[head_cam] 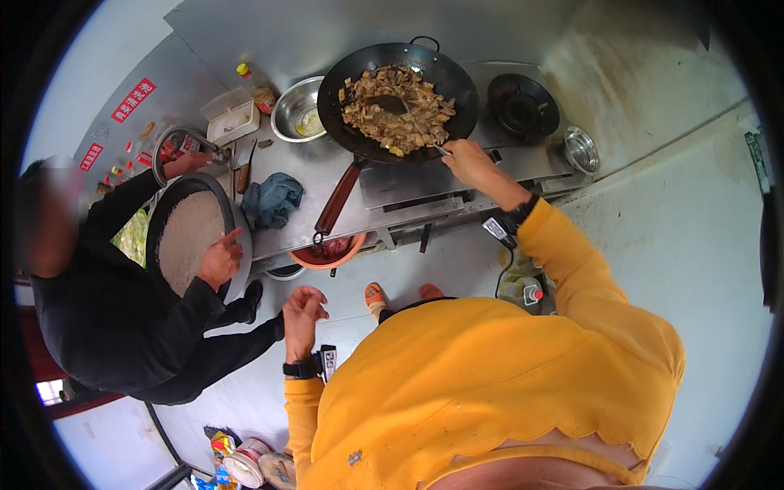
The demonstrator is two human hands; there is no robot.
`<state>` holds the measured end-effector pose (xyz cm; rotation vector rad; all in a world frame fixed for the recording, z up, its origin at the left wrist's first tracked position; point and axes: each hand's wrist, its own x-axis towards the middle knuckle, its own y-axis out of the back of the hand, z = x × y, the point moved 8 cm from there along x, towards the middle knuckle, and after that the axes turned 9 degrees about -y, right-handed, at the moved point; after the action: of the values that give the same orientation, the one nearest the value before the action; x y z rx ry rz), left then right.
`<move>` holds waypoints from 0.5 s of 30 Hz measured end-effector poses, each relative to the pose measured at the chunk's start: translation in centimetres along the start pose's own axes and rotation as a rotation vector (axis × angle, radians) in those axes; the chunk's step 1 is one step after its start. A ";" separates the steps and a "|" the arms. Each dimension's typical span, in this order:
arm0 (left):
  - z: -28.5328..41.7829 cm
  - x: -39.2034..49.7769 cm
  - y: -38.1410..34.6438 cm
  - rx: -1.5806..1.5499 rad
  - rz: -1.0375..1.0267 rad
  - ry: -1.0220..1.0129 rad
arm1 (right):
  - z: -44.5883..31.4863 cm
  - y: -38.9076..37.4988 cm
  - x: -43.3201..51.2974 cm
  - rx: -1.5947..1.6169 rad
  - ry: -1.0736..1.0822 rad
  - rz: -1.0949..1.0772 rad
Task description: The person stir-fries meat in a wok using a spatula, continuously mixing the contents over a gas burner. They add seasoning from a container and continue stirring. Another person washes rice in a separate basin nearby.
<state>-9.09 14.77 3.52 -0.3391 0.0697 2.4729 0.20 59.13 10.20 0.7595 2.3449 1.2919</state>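
Observation:
My right hand grips the handle end of a metal wok spatula at the near right rim of a large black wok. The spatula's dark blade rests among browned, sliced meat spread over the wok's bottom. The wok stands on the cooktop, its wooden handle pointing towards me over the counter edge. My left hand hangs in front of my body, below the counter, fingers loosely bent and nothing seen in it.
Left, a person in black holds a large pot of white grains and a lid. A knife, a blue cloth and a steel bowl lie nearby. A smaller black pan sits right; an orange basin is below.

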 end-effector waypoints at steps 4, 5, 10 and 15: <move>4.9 5.8 3.0 0.155 -0.065 -0.143 | 0.2 0.6 -3.9 0.194 -0.049 -0.066; 6.4 7.4 3.3 0.196 -0.106 -0.226 | 0.7 0.8 -4.9 0.247 -0.128 -0.071; 9.5 16.6 2.7 0.302 -0.174 -0.340 | 0.3 0.3 -8.9 0.472 -0.404 -0.023; 11.1 23.6 -1.3 0.402 -0.286 -0.445 | -0.3 -1.1 -10.4 0.642 -0.571 -0.043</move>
<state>-28.92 31.19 8.19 0.3495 0.3031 2.1300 7.95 52.09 9.95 1.0763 2.2415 0.2080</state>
